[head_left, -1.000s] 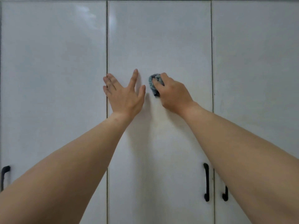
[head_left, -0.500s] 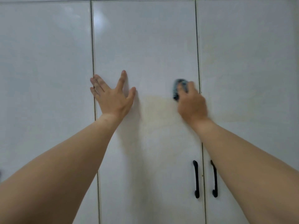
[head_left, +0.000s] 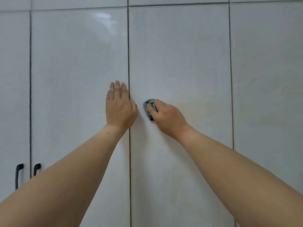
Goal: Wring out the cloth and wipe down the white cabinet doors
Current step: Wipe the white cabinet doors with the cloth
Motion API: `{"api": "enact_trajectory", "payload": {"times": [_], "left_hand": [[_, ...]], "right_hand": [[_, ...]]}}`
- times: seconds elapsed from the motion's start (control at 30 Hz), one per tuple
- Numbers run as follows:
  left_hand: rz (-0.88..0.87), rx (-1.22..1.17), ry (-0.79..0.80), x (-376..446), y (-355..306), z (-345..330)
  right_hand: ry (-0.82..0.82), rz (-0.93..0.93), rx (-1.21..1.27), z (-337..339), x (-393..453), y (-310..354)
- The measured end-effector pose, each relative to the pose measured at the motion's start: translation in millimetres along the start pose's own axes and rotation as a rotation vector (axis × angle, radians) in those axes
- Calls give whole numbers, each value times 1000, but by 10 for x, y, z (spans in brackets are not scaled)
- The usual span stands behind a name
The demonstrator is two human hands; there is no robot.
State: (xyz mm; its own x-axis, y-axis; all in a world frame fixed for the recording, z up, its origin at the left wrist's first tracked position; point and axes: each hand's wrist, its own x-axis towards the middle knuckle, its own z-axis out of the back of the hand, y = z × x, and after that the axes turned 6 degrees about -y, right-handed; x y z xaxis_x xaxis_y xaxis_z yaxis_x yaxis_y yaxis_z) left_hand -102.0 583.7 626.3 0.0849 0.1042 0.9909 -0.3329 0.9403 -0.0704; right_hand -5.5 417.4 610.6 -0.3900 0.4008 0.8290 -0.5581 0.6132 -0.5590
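Head view — cloth [head_left: 150,107] bunched under right hand [head_left: 167,118] fingers [head_left: 150,107] on door [head_left: 180,63]

R hand [head_left: 167,117] w/ cloth [head_left: 150,106] slid back left near the door gap, L hand [head_left: 120,108] fingers now together, not spread

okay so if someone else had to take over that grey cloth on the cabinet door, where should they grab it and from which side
Probably the upper-left bulge of the cloth, coming from the left and slightly above. The right hand covers its lower right part, fingers curled over it against the white door, so only that rounded wad shows. The left hand lies flat close beside it and would narrow the approach.
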Motion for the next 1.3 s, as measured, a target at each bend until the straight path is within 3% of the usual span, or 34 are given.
{"api": "enact_trajectory", "payload": {"times": [0.03, 0.13, 0.2, 0.37, 0.47, 0.5, 0.57, 0.67, 0.7, 0.73, 0.83, 0.87, 0.93, 1.07, 1.1, 1.17, 1.3], "left_hand": [[-15, -3, -22, -47, 78, -1], [-54, -5, -35, -204, 268, -23], [-69, -8, -6, -287, 409, -47], [-132, -2, 53, -293, 582, -90], [-130, -30, 52, -328, 619, -87], [-130, -37, 55, -346, 614, -78], [-117, -61, 55, -362, 582, -64], [-29, -128, 56, -379, 482, -47], [-5, -157, 48, -403, 422, -58], [4, -177, 39, -448, 356, -77], [-3, -235, 15, -618, 142, -122], [-14, -237, 20, -652, 79, -133], [-37, -210, 50, -676, -69, -144], [17, -138, 146, -600, -322, -134], [33, -124, 162, -602, -376, -144], [52, -100, 180, -611, -440, -182], [134, -97, 182, -616, -615, -225]], "right_hand": [[-16, -88, -31, -1, 32, -92], [65, -597, 0, -46, 319, -79], [88, -706, 86, -122, 643, 201], [106, -400, 191, -216, 728, 811], [24, -9, 131, -272, 253, 708], [11, 18, 100, -263, 136, 560], [19, -229, 15, -196, 65, 248], [68, -837, -55, -131, 226, 162], [74, -856, -44, -107, 298, 275], [82, -755, -11, -93, 328, 410], [190, -152, 91, -65, 70, 570], [227, -86, 92, -37, -37, 422], [246, -255, 14, 21, -290, 5], [95, -1105, -85, 172, -486, -456], [57, -1200, -32, 186, -416, -407], [28, -1007, 12, 151, -254, -181], [156, -190, 88, 134, -398, -91]]}}
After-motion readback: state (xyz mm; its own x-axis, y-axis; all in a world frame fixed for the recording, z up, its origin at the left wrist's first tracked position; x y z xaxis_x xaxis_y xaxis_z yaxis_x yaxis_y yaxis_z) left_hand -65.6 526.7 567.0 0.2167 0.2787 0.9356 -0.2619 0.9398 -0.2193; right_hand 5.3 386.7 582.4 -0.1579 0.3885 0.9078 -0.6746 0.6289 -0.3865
